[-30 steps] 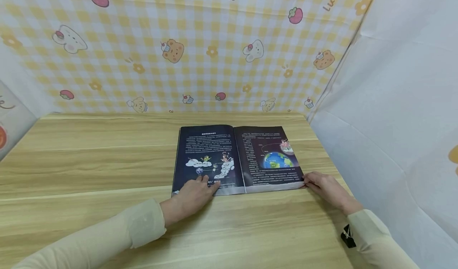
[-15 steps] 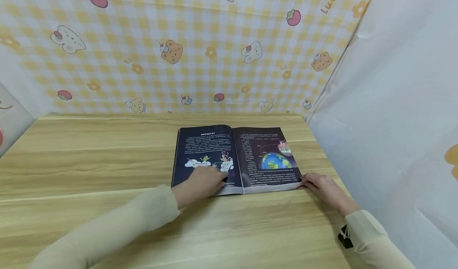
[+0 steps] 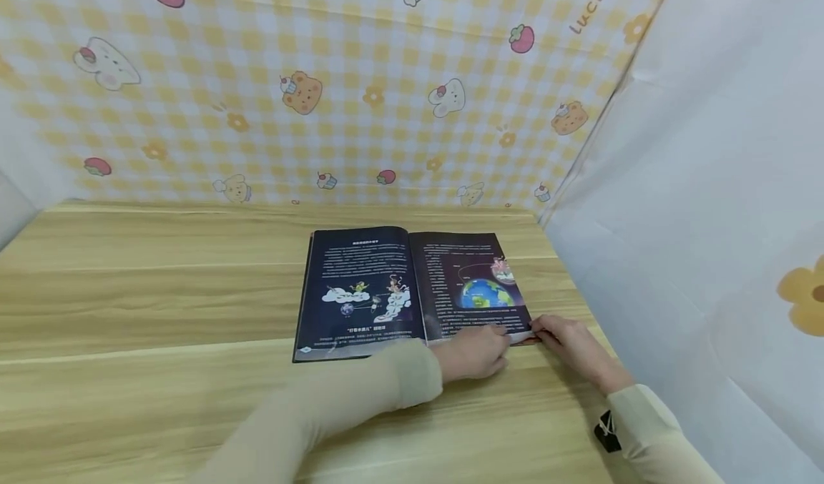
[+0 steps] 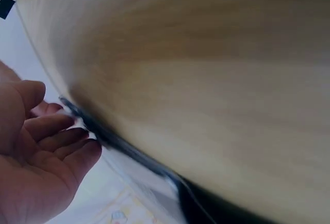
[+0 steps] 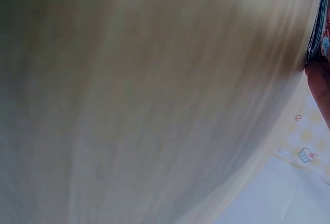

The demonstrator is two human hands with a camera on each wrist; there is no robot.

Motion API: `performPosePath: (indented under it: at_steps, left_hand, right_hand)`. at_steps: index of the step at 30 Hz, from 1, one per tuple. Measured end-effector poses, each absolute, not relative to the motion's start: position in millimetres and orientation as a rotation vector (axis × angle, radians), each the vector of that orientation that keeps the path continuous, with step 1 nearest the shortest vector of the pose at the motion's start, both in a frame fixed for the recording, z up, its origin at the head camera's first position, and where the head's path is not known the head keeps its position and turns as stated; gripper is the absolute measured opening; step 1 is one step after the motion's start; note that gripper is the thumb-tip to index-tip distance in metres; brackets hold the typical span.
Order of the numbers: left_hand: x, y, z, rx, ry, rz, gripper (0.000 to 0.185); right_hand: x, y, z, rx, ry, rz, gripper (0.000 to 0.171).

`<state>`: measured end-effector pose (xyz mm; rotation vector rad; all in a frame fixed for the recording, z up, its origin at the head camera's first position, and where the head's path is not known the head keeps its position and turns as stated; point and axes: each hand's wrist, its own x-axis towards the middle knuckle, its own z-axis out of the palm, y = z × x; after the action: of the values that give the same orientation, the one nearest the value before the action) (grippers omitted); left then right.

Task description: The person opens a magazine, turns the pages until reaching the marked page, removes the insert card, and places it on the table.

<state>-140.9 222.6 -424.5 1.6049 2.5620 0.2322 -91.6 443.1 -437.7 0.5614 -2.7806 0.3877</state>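
Observation:
An open book (image 3: 386, 291) with dark space-themed pages lies flat on the wooden table (image 3: 161, 291). My left hand (image 3: 489, 344) reaches across to the bottom edge of the right-hand page, its loosely curved fingertips touching the page edges near the lower right corner. In the left wrist view that hand (image 4: 46, 152) shows relaxed fingers against the book's edge (image 4: 129, 154). My right hand (image 3: 547, 330) lies at the book's lower right corner, fingers against it. The right wrist view shows only blurred table, a sliver of the book (image 5: 315, 38) and one finger (image 5: 319, 84).
A yellow checked cartoon backdrop (image 3: 322, 98) stands right behind the table. A white sheet (image 3: 695, 184) closes off the right side, close to the book. A black clip (image 3: 605, 427) sits on my right sleeve. Bare wood stretches left of the book.
My left hand has slid from the left page's bottom across to the right page's lower edge, next to my right hand. The right hand and the book have stayed put.

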Motion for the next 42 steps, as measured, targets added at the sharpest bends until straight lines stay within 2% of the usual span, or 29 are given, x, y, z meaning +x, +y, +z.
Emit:
performPosePath:
  at_steps: [6, 15, 22, 26, 28, 33, 42]
  left_hand:
    - [-142.6, 250.2, -431.8, 1.509, 2.696, 0.301, 0.025]
    - [-145.3, 261.8, -428.1, 1.460, 2.783, 0.281, 0.013]
    - [-147.7, 262.6, -427.0, 1.457, 2.736, 0.380, 0.055]
    - [-150.5, 258.9, -430.8, 1.489, 2.732, 0.472, 0.067]
    - [-151.1, 257.4, -432.1, 1.505, 2.740, 0.464, 0.066]
    - [-151.3, 256.9, -432.1, 1.457, 2.771, 0.291, 0.048]
    - [-155.9, 253.0, -430.5, 1.227, 2.771, -0.054, 0.044]
  right_hand:
    - [-93.5, 439.5, -437.2, 0.551, -2.730, 0.461, 0.022]
    - [-90.0, 437.7, -432.5, 0.479, -2.739, 0.487, 0.019]
    - [-82.6, 438.6, -431.1, 0.364, -2.675, 0.492, 0.021]
    - [-82.7, 437.7, -432.9, 0.452, -2.635, 0.429, 0.023]
    - [-83.1, 436.7, -433.4, 0.524, -2.639, 0.410, 0.024]
    - [-83.8, 434.5, -433.7, 0.661, -2.728, 0.402, 0.030]
    - [-82.9, 432.0, -432.2, 0.704, -2.816, 0.332, 0.032]
